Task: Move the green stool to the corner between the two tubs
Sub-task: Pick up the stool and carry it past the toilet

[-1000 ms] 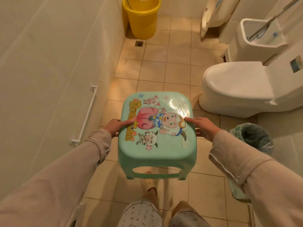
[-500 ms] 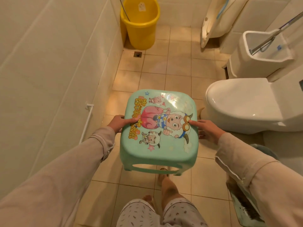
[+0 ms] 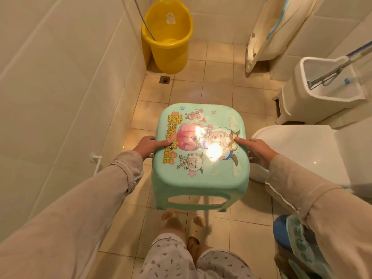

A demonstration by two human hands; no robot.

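Observation:
I hold the green stool [image 3: 201, 174] in the air above the tiled floor, its cartoon-printed seat facing up. My left hand [image 3: 150, 146] grips its left edge, thumb on the seat. On the opposite edge my right hand [image 3: 256, 149] grips the same way. A yellow tub [image 3: 168, 37] stands in the far left corner against the wall. At the far right a pale tub [image 3: 261, 33] leans upright against the back wall. Bare floor lies between them along that wall.
A white toilet [image 3: 302, 150] sits close on the right, with a white mop bucket [image 3: 326, 91] behind it. A floor drain [image 3: 164, 79] lies in front of the yellow tub. A lined bin [image 3: 298, 244] is at the lower right. The tiled wall runs along my left.
I have stepped forward with the stool held in both hands. The yellow tub, the leaning tub and the toilet are nearer, and my grip is unchanged.

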